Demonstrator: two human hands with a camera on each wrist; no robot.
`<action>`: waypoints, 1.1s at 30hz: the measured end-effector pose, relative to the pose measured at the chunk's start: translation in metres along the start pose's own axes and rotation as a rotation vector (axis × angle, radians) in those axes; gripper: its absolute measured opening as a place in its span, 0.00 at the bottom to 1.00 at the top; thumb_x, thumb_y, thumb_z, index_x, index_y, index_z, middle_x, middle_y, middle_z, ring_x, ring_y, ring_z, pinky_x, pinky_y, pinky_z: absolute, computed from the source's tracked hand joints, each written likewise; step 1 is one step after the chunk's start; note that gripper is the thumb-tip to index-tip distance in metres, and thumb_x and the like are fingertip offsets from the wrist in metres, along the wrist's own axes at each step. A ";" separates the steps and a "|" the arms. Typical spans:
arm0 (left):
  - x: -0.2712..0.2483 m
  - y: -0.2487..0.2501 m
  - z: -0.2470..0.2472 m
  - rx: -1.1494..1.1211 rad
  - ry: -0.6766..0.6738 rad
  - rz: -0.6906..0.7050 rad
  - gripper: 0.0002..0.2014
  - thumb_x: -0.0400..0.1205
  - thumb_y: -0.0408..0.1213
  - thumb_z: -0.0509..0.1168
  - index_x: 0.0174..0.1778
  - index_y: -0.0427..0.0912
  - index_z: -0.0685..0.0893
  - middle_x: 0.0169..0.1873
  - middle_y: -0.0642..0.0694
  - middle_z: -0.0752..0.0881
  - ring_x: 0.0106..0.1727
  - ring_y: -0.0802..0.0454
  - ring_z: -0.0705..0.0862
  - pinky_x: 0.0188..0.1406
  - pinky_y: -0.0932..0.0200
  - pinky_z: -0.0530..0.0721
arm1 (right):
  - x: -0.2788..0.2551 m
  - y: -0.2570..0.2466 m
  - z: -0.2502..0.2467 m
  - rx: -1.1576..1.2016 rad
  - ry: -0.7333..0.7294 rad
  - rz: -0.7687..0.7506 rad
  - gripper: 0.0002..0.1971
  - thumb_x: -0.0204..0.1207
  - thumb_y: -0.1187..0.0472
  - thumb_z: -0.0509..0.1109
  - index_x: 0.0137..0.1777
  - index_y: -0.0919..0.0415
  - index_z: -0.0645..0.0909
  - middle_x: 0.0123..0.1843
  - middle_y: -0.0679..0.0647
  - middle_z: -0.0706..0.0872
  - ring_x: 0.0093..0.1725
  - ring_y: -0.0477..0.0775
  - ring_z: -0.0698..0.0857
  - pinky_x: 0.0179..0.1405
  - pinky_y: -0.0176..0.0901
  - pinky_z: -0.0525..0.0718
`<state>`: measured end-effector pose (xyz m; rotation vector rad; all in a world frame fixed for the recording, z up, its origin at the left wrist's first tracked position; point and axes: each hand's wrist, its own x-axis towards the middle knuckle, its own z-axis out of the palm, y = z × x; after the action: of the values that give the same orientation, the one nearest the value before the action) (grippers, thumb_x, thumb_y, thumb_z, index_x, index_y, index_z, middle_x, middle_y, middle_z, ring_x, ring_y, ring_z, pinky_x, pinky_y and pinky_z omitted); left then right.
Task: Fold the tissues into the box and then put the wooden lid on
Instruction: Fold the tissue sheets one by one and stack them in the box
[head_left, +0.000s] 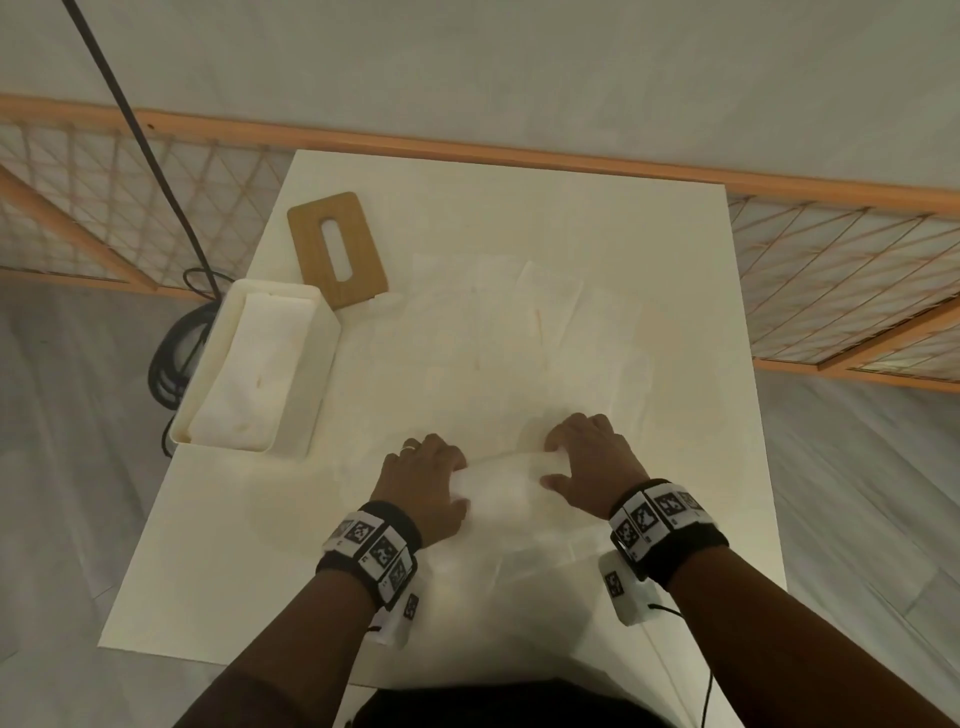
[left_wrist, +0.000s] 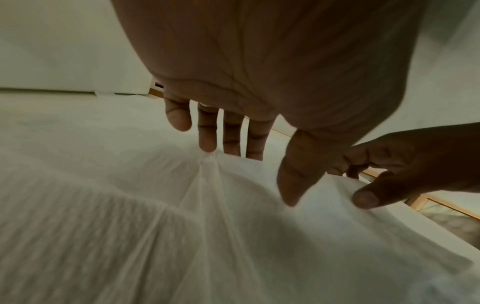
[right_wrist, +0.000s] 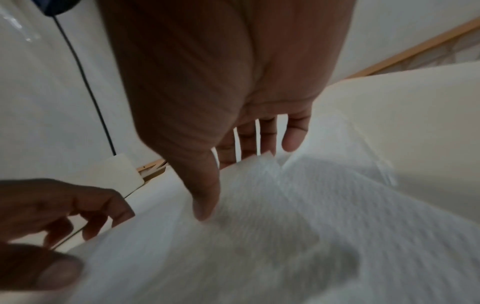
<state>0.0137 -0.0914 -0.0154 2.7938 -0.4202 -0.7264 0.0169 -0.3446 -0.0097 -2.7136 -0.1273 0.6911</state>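
Observation:
A white tissue (head_left: 506, 478) lies at the near middle of the table, its fold raised between my two hands. My left hand (head_left: 426, 478) pinches its left end, thumb in front and fingers behind the edge (left_wrist: 249, 172). My right hand (head_left: 592, 462) pinches the right end the same way (right_wrist: 230, 185). The open white box (head_left: 306, 395) stands at the left with tissues inside. Beyond the box, the wooden lid (head_left: 337, 249) with its slot lies flat. More flat tissues (head_left: 519, 332) are spread over the table's middle.
The white table (head_left: 208, 545) ends close behind the lid and at both sides. A black cable (head_left: 171, 358) coils on the floor left of the box. A wooden lattice rail (head_left: 831, 291) runs behind and to the right.

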 end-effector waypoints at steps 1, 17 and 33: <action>0.001 0.001 -0.001 0.015 -0.023 0.013 0.25 0.78 0.58 0.67 0.69 0.54 0.76 0.66 0.54 0.76 0.69 0.47 0.73 0.68 0.47 0.73 | 0.001 0.000 -0.002 -0.017 0.000 -0.009 0.20 0.76 0.44 0.76 0.64 0.49 0.79 0.65 0.45 0.79 0.70 0.52 0.72 0.67 0.51 0.75; 0.028 0.030 -0.025 -0.801 -0.190 -0.009 0.17 0.76 0.45 0.80 0.58 0.47 0.85 0.52 0.49 0.90 0.55 0.43 0.88 0.54 0.53 0.84 | -0.013 0.010 -0.029 0.640 0.337 0.403 0.26 0.77 0.39 0.74 0.68 0.53 0.81 0.63 0.52 0.83 0.61 0.52 0.84 0.64 0.47 0.80; 0.011 0.043 -0.015 -1.223 -0.034 -0.095 0.34 0.70 0.51 0.79 0.72 0.54 0.76 0.63 0.49 0.88 0.65 0.46 0.87 0.67 0.36 0.84 | -0.039 -0.041 -0.001 1.240 0.081 0.242 0.33 0.72 0.43 0.76 0.77 0.47 0.71 0.64 0.47 0.88 0.60 0.51 0.90 0.62 0.59 0.89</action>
<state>0.0209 -0.1327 0.0052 1.6440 0.1508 -0.6995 -0.0170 -0.3126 0.0224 -1.5508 0.4954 0.4627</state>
